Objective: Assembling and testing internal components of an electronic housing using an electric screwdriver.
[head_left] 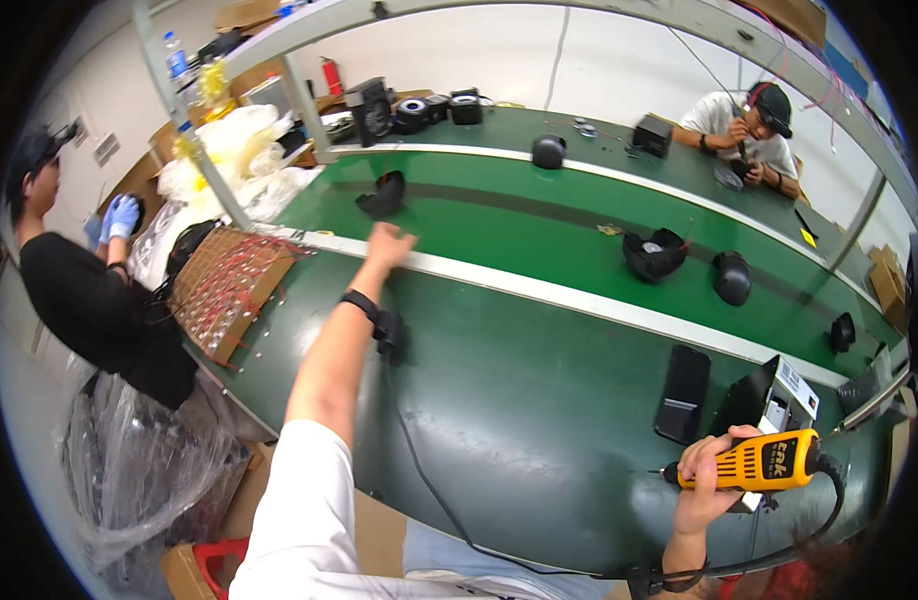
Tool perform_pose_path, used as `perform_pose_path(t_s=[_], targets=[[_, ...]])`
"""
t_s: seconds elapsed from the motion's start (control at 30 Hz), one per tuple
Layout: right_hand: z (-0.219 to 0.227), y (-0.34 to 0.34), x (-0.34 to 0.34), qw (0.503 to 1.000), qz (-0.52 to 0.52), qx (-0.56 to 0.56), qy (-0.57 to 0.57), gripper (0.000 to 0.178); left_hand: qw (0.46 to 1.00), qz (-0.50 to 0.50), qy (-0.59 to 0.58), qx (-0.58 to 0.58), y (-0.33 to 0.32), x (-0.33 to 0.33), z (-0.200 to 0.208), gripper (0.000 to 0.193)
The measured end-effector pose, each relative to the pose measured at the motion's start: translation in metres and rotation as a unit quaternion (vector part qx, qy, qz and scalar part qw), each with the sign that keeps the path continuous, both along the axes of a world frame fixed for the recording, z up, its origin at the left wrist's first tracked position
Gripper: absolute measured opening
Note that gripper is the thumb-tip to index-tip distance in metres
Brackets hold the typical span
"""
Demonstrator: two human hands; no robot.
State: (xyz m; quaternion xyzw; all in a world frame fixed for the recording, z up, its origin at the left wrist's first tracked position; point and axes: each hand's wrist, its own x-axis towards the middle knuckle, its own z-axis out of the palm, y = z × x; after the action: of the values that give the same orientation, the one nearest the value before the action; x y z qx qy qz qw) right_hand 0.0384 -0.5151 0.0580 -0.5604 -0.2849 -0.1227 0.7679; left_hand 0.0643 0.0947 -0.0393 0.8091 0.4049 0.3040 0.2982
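My right hand (703, 482) is wrapped round a yellow corded electric screwdriver (764, 462), its bit pointing left above the green table. A thick black cord bends down from its rear end. My left arm stretches forward, and my left hand (387, 246) hovers at the white rail (499, 282) beside the green belt. Its fingers look apart, with nothing seen in them. Just beyond it on the belt lies a black curved housing (383, 196), apart from the fingers as far as I can see. A black band with a small cabled device sits on my left wrist.
Further black housings (655, 255) are spread along the belt (539, 238). A black phone (683, 394) lies near an open box (782, 392). Red-wired parts cover a cardboard sheet (229, 290). One co-worker (89, 270) stands left; another (744, 135) sits across the belt.
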Motion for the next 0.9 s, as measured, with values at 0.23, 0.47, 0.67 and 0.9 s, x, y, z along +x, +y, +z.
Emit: perform_pose_path(t_s=[0.23,0.47,0.67,0.9], targets=[[-0.011,-0.004,0.006,0.999,0.033,-0.022,-0.019,0.042,0.97,0.188,-0.096,0.122,0.089,0.02,0.003,0.092],[-0.021,-0.009,0.011,0.997,-0.012,-0.077,-0.027,0.04,0.984,0.108,-0.111,0.09,0.13,0.046,-0.027,0.063],[-0.02,-0.012,0.008,0.997,0.003,-0.072,-0.029,0.04,0.976,0.079,-0.16,0.128,0.089,0.041,-0.025,0.048],[-0.009,-0.003,-0.001,1.0,0.029,-0.006,-0.001,0.038,0.972,-0.138,-0.157,0.104,-0.065,0.013,0.036,0.036]])
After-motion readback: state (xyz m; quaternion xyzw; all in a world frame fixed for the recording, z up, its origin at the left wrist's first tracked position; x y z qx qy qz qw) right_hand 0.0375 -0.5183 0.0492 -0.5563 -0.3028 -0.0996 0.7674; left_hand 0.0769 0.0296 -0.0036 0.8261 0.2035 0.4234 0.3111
